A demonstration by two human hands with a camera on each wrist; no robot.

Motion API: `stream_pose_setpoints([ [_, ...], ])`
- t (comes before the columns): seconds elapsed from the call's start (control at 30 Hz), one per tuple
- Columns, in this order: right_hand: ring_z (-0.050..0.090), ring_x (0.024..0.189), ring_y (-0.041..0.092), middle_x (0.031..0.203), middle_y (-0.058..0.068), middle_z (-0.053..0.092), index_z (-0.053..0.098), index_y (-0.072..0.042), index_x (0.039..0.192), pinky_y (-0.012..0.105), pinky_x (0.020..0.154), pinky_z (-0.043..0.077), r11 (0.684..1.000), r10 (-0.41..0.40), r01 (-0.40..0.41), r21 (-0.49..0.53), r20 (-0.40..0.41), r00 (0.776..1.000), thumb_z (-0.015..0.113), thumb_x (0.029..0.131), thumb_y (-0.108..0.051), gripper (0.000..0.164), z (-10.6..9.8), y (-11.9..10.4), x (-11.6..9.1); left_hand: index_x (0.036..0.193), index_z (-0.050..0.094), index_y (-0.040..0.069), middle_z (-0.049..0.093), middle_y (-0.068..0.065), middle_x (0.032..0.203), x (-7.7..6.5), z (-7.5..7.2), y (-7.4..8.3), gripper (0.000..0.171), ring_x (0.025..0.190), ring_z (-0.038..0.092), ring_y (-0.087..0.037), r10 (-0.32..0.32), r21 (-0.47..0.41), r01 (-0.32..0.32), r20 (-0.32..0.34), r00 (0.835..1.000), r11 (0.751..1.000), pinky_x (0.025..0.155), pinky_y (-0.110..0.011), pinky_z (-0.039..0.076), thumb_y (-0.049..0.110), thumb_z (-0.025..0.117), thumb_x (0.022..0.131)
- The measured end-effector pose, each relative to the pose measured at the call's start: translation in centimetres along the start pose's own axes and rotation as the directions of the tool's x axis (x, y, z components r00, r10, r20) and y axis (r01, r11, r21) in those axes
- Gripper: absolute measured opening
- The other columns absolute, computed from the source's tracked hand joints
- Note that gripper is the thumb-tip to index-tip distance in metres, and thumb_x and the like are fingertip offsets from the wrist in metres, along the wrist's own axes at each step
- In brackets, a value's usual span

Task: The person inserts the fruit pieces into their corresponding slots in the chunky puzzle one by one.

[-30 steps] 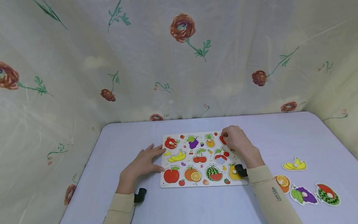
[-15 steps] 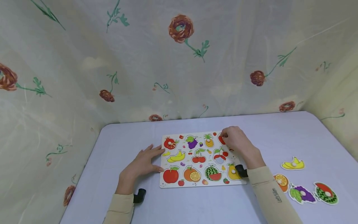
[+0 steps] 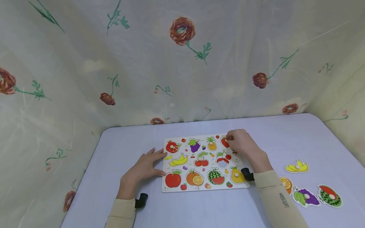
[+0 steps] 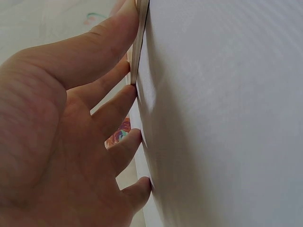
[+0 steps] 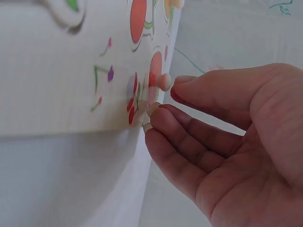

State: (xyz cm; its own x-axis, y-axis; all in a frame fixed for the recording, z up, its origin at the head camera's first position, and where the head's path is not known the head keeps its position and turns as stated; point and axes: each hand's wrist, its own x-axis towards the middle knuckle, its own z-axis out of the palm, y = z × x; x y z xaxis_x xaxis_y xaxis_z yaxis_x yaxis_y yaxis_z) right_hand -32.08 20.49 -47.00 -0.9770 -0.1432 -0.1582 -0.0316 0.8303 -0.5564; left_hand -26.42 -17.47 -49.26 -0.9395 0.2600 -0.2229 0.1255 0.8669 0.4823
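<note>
Showing on the table [image 3: 182, 212] the fruit board [image 3: 190, 188], touched at left by the left hand [image 3: 144, 166], fingers spread, then the right hand [image 3: 242, 143], thumb and fingers apart, near the red piece [image 3: 224, 142] and its knob [image 5: 164, 82], at the board's top right.

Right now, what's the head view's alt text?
Right hand at a red piece in the far right corner of a fruit puzzle board; left hand touching its left edge. Banana, orange, grape and watermelon pieces lie on the table to the right.

The right grip [image 5: 232, 144] curves beside the knob [image 5: 164, 82] on a red piece [image 5: 155, 67], seemingly just apart.
</note>
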Motion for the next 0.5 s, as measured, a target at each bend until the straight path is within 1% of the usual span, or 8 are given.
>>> stream_pose_setpoints([
  [0.17, 0.054, 0.096, 0.029, 0.109, 0.017, 0.064, 0.069, -0.003, 0.110, 0.034, 0.076, 0.050, 1.000, 0.005, -0.005, -0.023, -0.016, 1.000, 0.057, 0.096, -0.013, 0.021, -0.5, 0.4, -0.6, 0.147, 0.050, 0.027, 0.039, 0.002, 0.160, 0.0, 0.1, 0.1, 0.081, 0.155, 0.019, -0.031, -0.004, 0.005, 0.004, 0.004, 1.000, 1.000, 0.125, -0.060, 0.013, 0.032, 0.086, 0.075],
  [0.37, 0.054, 0.102, 0.031, 0.116, 0.019, 0.063, 0.067, -0.003, 0.118, 0.044, 0.085, 0.053, 0.999, 0.041, -0.041, -0.017, -0.012, 0.999, 0.056, 0.096, -0.013, 0.026, -1.1, 0.8, -1.2, 0.148, 0.049, 0.029, 0.038, 0.004, 0.161, 0.1, 0.2, 0.0, 0.082, 0.155, 0.017, -0.029, -0.008, 0.004, 0.008, 0.011, 1.000, 1.000, 0.125, -0.059, 0.013, 0.032, 0.085, 0.075],
  [0.5, 0.054, 0.102, 0.033, 0.115, 0.020, 0.064, 0.067, -0.001, 0.117, 0.047, 0.088, 0.052, 0.999, 0.027, -0.028, -0.037, -0.035, 0.999, 0.055, 0.094, -0.010, 0.027, -1.6, 1.2, -1.5, 0.148, 0.049, 0.029, 0.038, 0.005, 0.161, 0.1, 0.1, -0.1, 0.082, 0.155, 0.018, -0.029, -0.003, 0.006, 0.003, 0.006, 1.000, 1.000, 0.126, -0.059, 0.013, 0.032, 0.086, 0.074],
])
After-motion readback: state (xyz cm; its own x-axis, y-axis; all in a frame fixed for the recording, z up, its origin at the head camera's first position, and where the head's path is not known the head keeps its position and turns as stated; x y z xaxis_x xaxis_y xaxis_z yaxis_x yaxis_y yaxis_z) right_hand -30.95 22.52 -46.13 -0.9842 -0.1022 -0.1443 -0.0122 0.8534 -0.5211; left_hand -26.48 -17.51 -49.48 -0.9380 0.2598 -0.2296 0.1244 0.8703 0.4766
